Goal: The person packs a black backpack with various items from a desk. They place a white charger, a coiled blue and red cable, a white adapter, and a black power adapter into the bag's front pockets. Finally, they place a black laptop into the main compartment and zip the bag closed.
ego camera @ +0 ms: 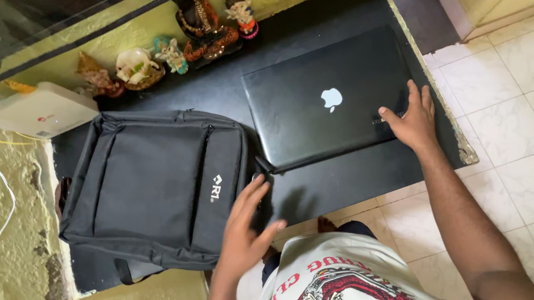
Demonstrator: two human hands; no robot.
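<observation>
A closed black laptop (328, 104) lies flat on the dark bench (349, 174), its lid up and a pale emblem at the middle of the lid. The right hand (412, 118) rests on the laptop's near right corner, palm down, its grip spread flat with the fingers laid out along the lid edge and nothing pinched between them. Just left of that grip the lid stretches away toward a black backpack (152, 188), which lies on its back on the same bench, its right edge touching or all but touching the laptop's left corner; which of the two cannot be told. The left hand (245, 228) hovers at the backpack's near right corner, over the bench's front edge, its grip open with fingers loosely splayed and thumb out, holding nothing; whether the fingertips touch the bag's fabric cannot be told. Beyond both grips, along the back of the bench against a yellow wall, stands a row of small painted figurines (170, 51). Far to the left of the left grip, past the backpack, a white box-shaped device (41, 111) sits on a ledge, with a white cable (4, 197) trailing down the rough wall. Under the right forearm lies a pale tiled floor (525, 156).
</observation>
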